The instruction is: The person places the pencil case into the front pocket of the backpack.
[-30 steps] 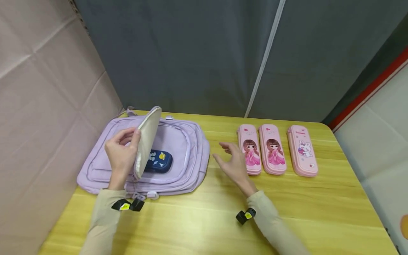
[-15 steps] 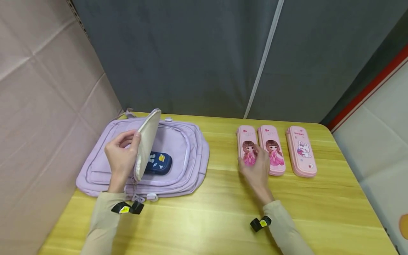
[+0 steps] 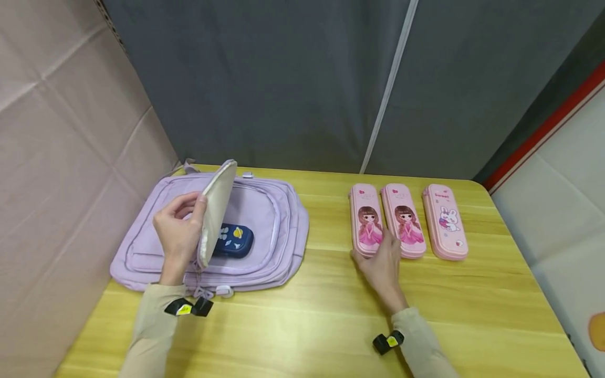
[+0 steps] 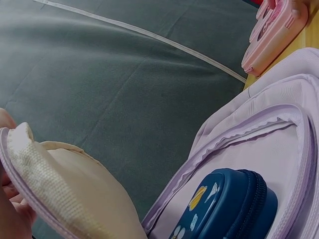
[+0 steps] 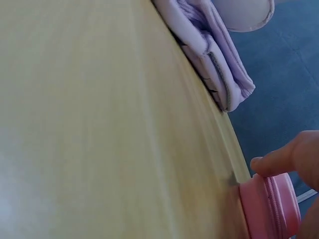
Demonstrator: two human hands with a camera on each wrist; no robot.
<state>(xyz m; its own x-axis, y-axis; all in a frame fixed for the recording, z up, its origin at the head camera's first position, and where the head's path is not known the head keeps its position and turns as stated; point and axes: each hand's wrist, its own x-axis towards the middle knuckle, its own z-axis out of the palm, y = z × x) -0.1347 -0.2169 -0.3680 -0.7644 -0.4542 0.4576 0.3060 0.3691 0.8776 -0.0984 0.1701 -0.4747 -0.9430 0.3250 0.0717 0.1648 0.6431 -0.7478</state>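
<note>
My left hand (image 3: 178,226) pinches the edge of the front pocket flap (image 3: 218,210) of a lilac backpack (image 3: 292,236) and holds it upright. Inside the pocket lies a dark blue pencil case (image 3: 240,244) with planet pictures, partly hidden by the flap in the head view. At the right, my right hand (image 3: 380,265) grips the near end of a pink pencil case (image 3: 365,198) with a doll print, thumb on its left side. This case lies on the table. In the right wrist view the thumb touches the side of the pink case (image 5: 261,209).
A second doll-print pencil case (image 3: 396,198) lies just right of the gripped one. Farther right is a pink rabbit pencil case (image 3: 443,199). The wooden table (image 3: 293,325) meets a grey curtain (image 3: 274,94) at the back and a pale covered wall (image 3: 71,184) at left.
My right hand has moved right from beside the leftmost doll-print pencil case, then down to its near end, and now grips it. The left hand stays on the flap.
</note>
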